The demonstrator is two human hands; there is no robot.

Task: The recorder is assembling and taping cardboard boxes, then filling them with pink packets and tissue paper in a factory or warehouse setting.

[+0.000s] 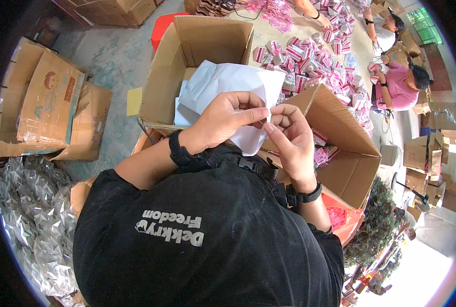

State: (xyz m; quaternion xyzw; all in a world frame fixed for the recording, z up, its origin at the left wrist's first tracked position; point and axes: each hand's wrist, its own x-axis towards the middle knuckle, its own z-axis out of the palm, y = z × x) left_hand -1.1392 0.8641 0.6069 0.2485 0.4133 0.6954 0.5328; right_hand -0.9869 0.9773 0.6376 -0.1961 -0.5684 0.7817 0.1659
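Observation:
Against my chest I hold a creased white sheet [207, 84], paper or thin plastic, I cannot tell which. My left hand [230, 116] pinches its right edge between thumb and fingers. Just beside it, my right hand [293, 140] pinches the same edge, and the thumbs nearly meet. The sheet spreads across the mouth of an open cardboard box [215, 38], where more white material [183, 113] shows inside. Under and beyond my right hand stands a second open cardboard box [343, 146] with several pink-and-clear packets [324, 156] in it.
A heap of pink-labelled packets [310, 59] covers the table ahead, where other people, one in a pink shirt [399, 89], handle packets. A red stool [161, 29] stands behind the left box. Cardboard boxes [48, 102] and silvery foil material [33, 220] lie at left.

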